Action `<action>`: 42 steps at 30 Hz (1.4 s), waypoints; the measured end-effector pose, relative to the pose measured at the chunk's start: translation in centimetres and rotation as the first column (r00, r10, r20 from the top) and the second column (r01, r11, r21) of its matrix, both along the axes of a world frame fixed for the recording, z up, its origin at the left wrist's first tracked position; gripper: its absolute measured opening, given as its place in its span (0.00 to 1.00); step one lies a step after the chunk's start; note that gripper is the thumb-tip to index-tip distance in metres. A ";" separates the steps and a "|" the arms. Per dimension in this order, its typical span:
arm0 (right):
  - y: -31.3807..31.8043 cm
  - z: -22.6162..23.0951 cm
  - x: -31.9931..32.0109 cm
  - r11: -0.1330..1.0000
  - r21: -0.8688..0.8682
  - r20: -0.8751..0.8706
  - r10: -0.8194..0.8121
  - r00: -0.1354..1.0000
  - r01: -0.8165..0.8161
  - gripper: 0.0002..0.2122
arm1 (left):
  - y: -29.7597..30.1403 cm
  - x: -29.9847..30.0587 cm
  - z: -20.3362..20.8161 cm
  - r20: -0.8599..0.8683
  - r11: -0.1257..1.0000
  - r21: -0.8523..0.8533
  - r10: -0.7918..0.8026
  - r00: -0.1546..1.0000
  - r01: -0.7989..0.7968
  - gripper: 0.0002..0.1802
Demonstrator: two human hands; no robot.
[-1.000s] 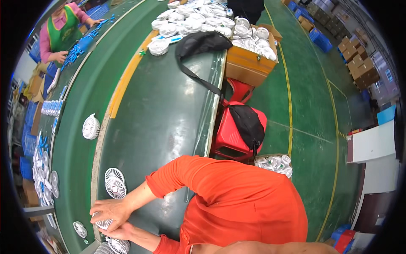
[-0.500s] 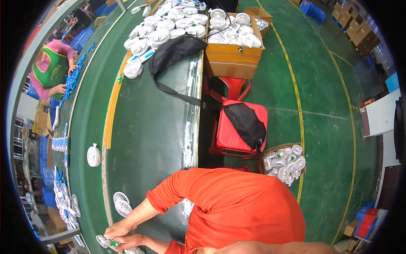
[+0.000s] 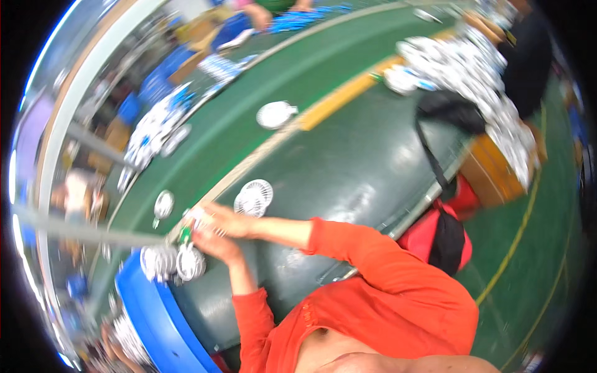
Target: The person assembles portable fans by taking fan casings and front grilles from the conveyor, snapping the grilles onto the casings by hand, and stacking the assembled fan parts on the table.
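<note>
My right hand (image 3: 225, 220) and my left hand (image 3: 215, 241) meet at the edge of the dark green table. Their fingers close around a small white fan part (image 3: 198, 217), smeared by motion and partly covered. Beside the left fingers shows a bright green piece (image 3: 186, 234). Round white fan grilles (image 3: 254, 198) lie on the table just past my right hand. Another white fan (image 3: 189, 262) rests below my left hand, beside a cluster of white fan heads (image 3: 158, 262). On the green conveyor belt, a white fan (image 3: 163, 204) lies just beyond my hands.
A blue bin (image 3: 163, 320) stands at the near left. Another fan (image 3: 277, 115) lies on the belt. At the far right are a heap of white fans (image 3: 457, 65), a black bag (image 3: 449, 110) and a cardboard box (image 3: 491, 171). Across the belt, a co-worker's hands (image 3: 258, 15) are over blue parts.
The view has turned and shifted, bringing the blue bin and nearby fans into sight. My hands stay together at the table edge, around a white part.
</note>
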State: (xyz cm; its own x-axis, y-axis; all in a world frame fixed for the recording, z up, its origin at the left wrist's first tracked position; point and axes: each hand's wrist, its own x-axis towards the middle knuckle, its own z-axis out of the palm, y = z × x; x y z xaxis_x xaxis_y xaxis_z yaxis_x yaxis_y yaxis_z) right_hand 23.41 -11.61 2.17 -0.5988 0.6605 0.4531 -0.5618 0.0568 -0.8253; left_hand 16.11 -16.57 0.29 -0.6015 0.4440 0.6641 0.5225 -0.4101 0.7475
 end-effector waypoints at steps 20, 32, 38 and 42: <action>29.8 -3.7 -7.7 0.331 0.943 0.328 -0.925 0.191 -0.020 0.33 | 1.5 -2.6 -4.7 -0.089 0.913 -0.408 -0.065 0.994 0.024 0.17; 38.1 -6.4 -17.9 0.313 0.949 0.311 -0.949 -0.040 -0.046 0.18 | 1.3 -2.7 -3.5 -0.051 0.884 -0.457 -0.137 0.989 0.099 0.15; 34.0 -5.8 -12.3 0.199 0.967 0.225 -0.960 0.166 -0.157 0.08 | 0.8 -3.0 -4.3 -0.072 0.888 -0.455 -0.119 0.990 0.074 0.14; 28.5 -4.7 -5.7 0.246 0.937 0.335 -0.829 0.447 -0.246 0.11 | 1.0 -2.8 -4.2 -0.057 0.896 -0.438 -0.103 0.993 0.067 0.13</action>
